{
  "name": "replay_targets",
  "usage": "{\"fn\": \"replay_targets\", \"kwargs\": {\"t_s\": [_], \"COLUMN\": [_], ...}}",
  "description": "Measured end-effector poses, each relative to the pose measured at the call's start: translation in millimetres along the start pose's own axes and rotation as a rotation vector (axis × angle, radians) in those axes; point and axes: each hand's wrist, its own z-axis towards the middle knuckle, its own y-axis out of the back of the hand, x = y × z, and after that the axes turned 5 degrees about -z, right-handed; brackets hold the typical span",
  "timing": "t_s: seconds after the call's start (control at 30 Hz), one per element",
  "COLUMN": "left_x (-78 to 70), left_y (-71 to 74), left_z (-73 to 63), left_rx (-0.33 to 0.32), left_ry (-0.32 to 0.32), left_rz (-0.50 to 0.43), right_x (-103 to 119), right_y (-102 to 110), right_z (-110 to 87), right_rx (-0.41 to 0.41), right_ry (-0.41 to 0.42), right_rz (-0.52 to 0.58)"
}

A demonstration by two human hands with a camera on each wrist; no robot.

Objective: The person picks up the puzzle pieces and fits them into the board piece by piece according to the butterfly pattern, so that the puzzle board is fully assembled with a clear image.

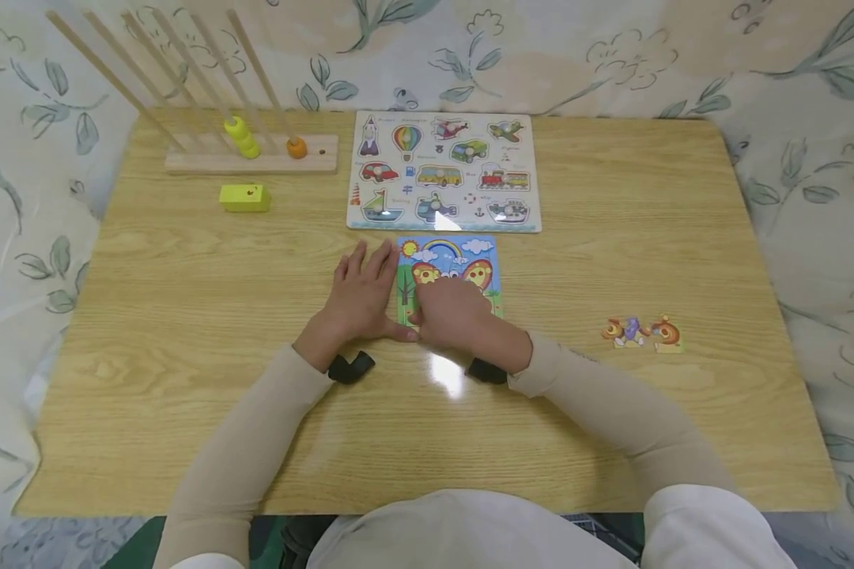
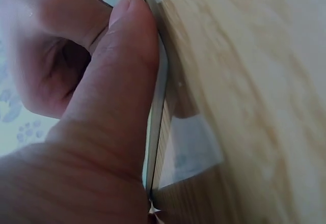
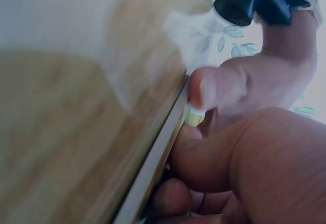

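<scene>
A small butterfly picture puzzle board (image 1: 444,243) lies flat on the table. My left hand (image 1: 359,296) spreads along its left side, with straight fingers at the upper-left edge and the thumb (image 2: 119,76) against the near edge. On the lower middle of the board rests my right hand (image 1: 455,312), its fingers (image 3: 173,196) curled down against the surface. What lies under that palm is hidden. Loose puzzle pieces, an orange-and-purple piece (image 1: 626,332) and an orange-and-yellow piece (image 1: 667,335), lie on the table to the right.
A larger vehicle peg puzzle (image 1: 409,196) sits just beyond the small board. Farther left stands a wooden rack (image 1: 185,163) with tall rods, yellow beads (image 1: 242,138) and an orange bead (image 1: 296,148). In front of it lies a yellow-green block (image 1: 245,198).
</scene>
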Motion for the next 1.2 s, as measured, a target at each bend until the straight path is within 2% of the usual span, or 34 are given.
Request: {"fn": "replay_targets", "kwargs": {"t_s": [0.1,0.2,0.27,0.33,0.4,0.5,0.63,0.73,0.9,1.2], "left_x": [0.8,2.0,2.5,2.8,2.8,2.5,0.2,-1.2,-2.7,-2.4], "left_y": [-1.8,-3.6,-4.7,-5.0,-4.7,-3.2,0.5,3.2,3.5,-1.7], "left_z": [0.0,-1.5,-2.9,-4.0,-4.3,-3.3,-1.8,-1.2,0.0,4.0], "left_rx": [0.0,0.007,0.008,0.007,0.003,0.009,0.025,0.025,0.029,0.035], "left_ry": [0.011,0.02,0.03,0.039,0.05,0.047,0.038,0.037,0.036,0.038], "left_rz": [0.003,0.003,-0.002,-0.012,-0.015,-0.007,0.02,0.026,0.009,0.002], "right_x": [-3.0,-12.8,-24.3,-40.6,-63.2,-106.3,-160.6,-188.2,-209.6,-217.4], "right_y": [-3.6,-6.5,-4.4,3.3,12.3,21.6,17.8,9.2,-4.2,-14.4], "right_z": [-1.4,-6.8,-15.3,-29.0,-47.0,-80.2,-123.2,-144.5,-161.1,-166.3], "right_rx": [-0.015,-0.073,-0.119,-0.139,-0.155,-0.162,-0.097,-0.031,-0.012,-0.075], "right_ry": [0.029,0.127,0.178,0.181,0.125,-0.02,-0.209,-0.282,-0.308,-0.317], "right_rz": [0.043,0.114,0.162,0.214,0.239,0.242,0.247,0.245,0.193,0.172]}}
